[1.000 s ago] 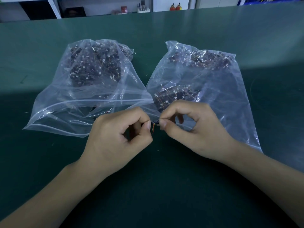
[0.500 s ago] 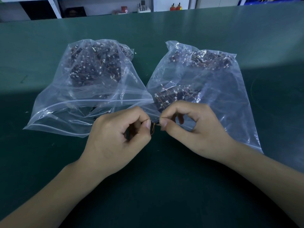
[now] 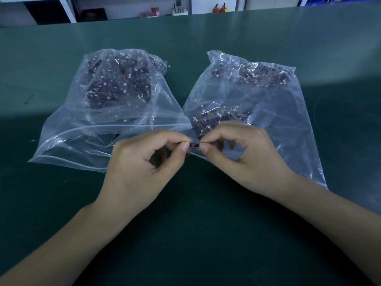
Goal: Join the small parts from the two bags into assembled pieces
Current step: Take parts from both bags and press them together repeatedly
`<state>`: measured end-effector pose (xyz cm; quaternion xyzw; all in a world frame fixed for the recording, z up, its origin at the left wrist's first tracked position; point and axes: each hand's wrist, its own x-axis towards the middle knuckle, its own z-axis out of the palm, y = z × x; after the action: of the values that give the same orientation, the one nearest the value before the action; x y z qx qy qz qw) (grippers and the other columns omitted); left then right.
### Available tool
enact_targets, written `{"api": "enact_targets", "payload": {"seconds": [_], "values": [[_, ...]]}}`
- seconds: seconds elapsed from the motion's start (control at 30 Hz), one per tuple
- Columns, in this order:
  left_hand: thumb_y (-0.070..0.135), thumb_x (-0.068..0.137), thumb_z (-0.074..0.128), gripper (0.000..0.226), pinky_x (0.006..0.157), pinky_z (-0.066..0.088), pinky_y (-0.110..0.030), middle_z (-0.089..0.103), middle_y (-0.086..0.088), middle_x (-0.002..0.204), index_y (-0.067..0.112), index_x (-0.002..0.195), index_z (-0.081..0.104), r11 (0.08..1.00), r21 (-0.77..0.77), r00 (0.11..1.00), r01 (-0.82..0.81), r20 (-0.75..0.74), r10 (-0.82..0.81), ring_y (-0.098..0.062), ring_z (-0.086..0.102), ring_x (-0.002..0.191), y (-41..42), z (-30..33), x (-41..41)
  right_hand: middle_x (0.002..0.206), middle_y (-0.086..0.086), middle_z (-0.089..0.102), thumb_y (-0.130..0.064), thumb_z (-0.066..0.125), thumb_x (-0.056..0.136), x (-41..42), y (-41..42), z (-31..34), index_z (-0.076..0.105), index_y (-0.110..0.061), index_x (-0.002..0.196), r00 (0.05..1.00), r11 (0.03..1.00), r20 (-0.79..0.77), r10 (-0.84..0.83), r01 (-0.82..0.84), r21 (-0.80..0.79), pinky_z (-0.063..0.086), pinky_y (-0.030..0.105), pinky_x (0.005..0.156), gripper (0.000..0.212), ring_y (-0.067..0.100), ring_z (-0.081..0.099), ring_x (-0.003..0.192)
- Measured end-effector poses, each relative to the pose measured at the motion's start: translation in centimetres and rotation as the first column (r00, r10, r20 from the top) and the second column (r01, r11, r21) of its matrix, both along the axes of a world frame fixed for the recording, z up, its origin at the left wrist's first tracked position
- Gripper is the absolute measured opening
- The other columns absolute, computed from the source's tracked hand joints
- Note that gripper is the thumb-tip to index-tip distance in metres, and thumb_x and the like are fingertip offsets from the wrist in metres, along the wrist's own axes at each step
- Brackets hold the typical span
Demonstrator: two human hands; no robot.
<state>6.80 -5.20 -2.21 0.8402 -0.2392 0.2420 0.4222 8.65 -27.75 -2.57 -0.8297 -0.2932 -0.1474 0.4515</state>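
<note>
Hands: left hand (image 3: 142, 162) and right hand (image 3: 245, 155) stay pinched on small dark wired part (image 3: 193, 144), unmoved between two part-filled bags; joining apparently unfinished.

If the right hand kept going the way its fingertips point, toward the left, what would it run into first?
Most likely the left hand. The right hand pinches the small dark part whose other end the left hand's fingertips pinch, so hardly any gap remains. Depth looks matched, though one view cannot confirm it.

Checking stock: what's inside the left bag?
Inside the left bag: a heap of small dark parts with thin wires and white connectors. Parts buried under the heap can't be seen or counted.
</note>
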Motion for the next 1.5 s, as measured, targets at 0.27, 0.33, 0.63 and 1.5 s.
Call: {"api": "enact_targets", "payload": {"seconds": [0.27,0.33,0.63,1.5], "values": [[0.017,0.1,0.074,0.01,0.06,0.048,-0.029,0.071,0.003,0.087,0.022,0.107,0.08,0.996,-0.086,0.996,-0.03,0.079,0.037,-0.021,0.066,0.073,0.6,0.2,0.3,0.111,-0.006,0.064,-0.027,0.082,0.09,0.5,-0.5,-0.4,0.071,-0.018,0.12,0.983,0.955,0.137,-0.124,0.156,-0.253,0.048,0.027,0.093,0.033,0.008,0.054,0.096],[0.014,0.098,0.076,0.01,0.06,0.049,-0.029,0.071,0.003,0.086,0.02,0.106,0.08,0.996,-0.083,0.995,-0.016,0.096,0.024,-0.02,0.067,0.073,0.6,0.1,0.3,0.112,-0.009,0.063,-0.025,0.083,0.086,0.7,-0.7,-0.5,0.07,-0.021,0.124,0.981,0.933,0.12,-0.153,0.183,-0.308,0.046,0.024,0.097,0.041,0.004,0.051,0.097],[0.013,0.097,0.079,0.006,0.072,0.057,-0.03,0.078,0.003,0.093,0.011,0.098,0.085,0.975,0.193,0.959,0.113,0.237,-0.158,-0.016,0.073,0.081,0.6,-0.9,0.8,0.093,-0.011,0.07,-0.007,0.076,0.093,0.5,-0.8,-0.1,0.072,-0.019,0.109,0.973,0.97,0.094,-0.21,0.219,-0.104,0.051,0.03,0.078,0.021,0.017,0.062,0.086],[0.031,0.107,0.054,0.002,0.054,0.043,-0.028,0.056,0.02,0.106,0.032,0.106,0.055,0.907,0.42,0.995,-0.043,0.095,0.003,0.001,0.05,0.078,-0.6,-0.9,1.7,0.098,-0.015,0.066,-0.009,0.069,0.092,0.1,-0.5,0.4,0.072,-0.02,0.11,0.979,0.966,0.091,-0.18,0.193,-0.173,0.044,0.019,0.081,0.021,0.007,0.058,0.088]]}}
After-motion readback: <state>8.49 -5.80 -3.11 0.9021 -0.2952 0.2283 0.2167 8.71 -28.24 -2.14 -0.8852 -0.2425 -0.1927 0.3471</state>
